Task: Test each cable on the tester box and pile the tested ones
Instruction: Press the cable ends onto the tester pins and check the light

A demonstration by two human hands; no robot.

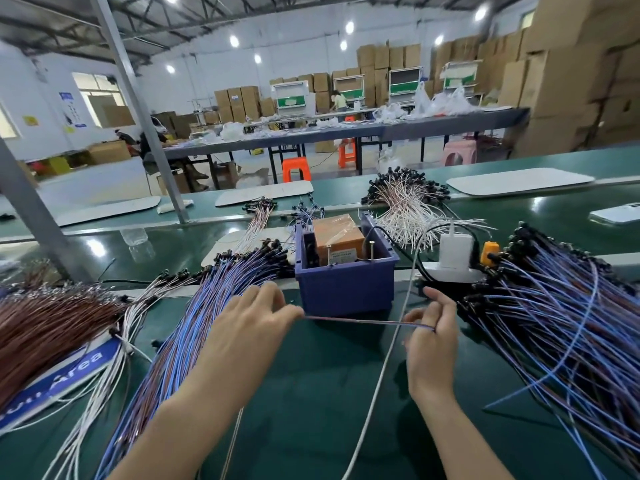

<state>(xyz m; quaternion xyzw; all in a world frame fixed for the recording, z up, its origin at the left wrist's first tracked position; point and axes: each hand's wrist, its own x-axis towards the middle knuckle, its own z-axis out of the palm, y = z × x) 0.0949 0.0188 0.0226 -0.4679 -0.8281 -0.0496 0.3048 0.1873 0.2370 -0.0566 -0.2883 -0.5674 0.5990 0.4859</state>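
Surface [311, 393]: green, spread with wire bundles.
Right pile [561, 323]: blue cables with black ends, fanned out to the right of the box [346, 289].
Left pile [194, 323]: blue cables in a straighter sheaf, left of the box.
Box: blue tub, orange unit inside.
Left hand [249, 323]: grip pinching the left end of the cable [353, 321], thumb against forefinger.
Right hand [429, 337]: grip curled round the cable's right end.
Cable: stretched between both hands, just in front of the box, off the surface.
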